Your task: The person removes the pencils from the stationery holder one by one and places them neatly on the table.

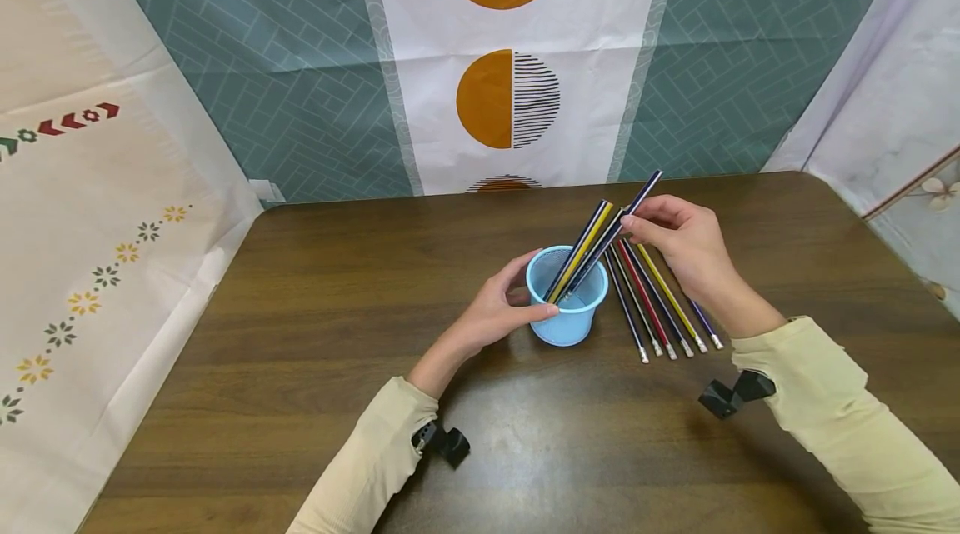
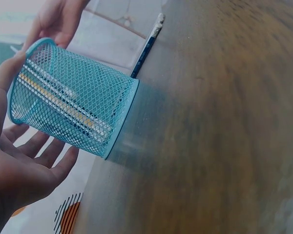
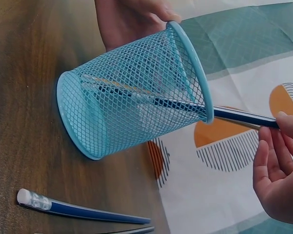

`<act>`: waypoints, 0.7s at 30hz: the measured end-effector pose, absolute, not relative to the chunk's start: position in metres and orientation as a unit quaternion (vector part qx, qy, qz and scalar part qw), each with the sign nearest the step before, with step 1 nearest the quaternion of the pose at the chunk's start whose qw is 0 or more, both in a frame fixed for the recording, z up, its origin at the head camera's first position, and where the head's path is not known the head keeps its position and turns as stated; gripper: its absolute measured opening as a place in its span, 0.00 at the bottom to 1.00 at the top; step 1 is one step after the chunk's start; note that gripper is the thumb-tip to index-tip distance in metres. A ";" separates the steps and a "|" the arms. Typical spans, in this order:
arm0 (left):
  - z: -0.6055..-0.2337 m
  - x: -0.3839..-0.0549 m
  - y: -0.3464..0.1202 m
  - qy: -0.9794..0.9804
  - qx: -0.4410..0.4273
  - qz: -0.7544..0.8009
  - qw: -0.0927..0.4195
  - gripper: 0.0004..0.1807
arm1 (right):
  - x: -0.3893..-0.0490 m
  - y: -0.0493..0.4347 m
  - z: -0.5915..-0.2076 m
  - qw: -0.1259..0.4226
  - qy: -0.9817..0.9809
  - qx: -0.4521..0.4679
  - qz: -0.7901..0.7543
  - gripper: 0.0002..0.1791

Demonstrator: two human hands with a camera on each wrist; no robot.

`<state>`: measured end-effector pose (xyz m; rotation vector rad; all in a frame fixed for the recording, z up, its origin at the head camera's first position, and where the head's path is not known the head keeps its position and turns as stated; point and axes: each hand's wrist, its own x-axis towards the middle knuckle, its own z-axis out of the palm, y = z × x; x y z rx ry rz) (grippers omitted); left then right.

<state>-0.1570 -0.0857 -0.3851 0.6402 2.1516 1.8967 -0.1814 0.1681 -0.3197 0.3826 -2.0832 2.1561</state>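
A light blue mesh pencil cup (image 1: 566, 330) stands upright on the table. My left hand (image 1: 491, 309) grips it from the left, thumb at the rim and fingers around the far side. Several pencils, dark striped ones and a yellow one (image 1: 592, 247), lean to the right inside it. Between thumb and fingertips, my right hand (image 1: 682, 242) pinches a dark blue and white striped pencil (image 1: 647, 189) near its upper end. In the right wrist view, the lower part of this pencil (image 3: 239, 116) slants into the cup, eraser end down, showing through the mesh.
Right of the cup, several pencils (image 1: 660, 301) lie side by side on the brown wooden table (image 1: 337, 292), their white erasers towards me. A patterned cloth (image 1: 315, 59) hangs behind the table's far edge. Black wrist cameras (image 1: 442, 441) sit on both sleeves.
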 end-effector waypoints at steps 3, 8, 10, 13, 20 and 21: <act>-0.385 -0.157 -0.085 0.728 0.215 0.643 0.101 0.39 | -0.181 0.169 -0.318 0.066 -0.694 0.122 0.706 0.05; -0.385 -0.157 -0.085 0.727 0.214 0.644 0.102 0.40 | -0.180 0.171 -0.315 0.072 -0.696 0.118 0.705 0.03; -0.385 -0.157 -0.085 0.727 0.213 0.644 0.103 0.40 | -0.180 0.172 -0.314 0.071 -0.696 0.116 0.705 0.03; -0.385 -0.157 -0.085 0.725 0.211 0.646 0.107 0.40 | -0.179 0.173 -0.313 0.072 -0.693 0.117 0.707 0.03; -0.382 -0.156 -0.084 0.721 0.208 0.650 0.118 0.41 | -0.179 0.174 -0.310 0.078 -0.663 0.144 0.730 0.04; -0.380 -0.155 -0.084 0.721 0.208 0.650 0.119 0.41 | -0.179 0.174 -0.310 0.080 -0.660 0.148 0.732 0.04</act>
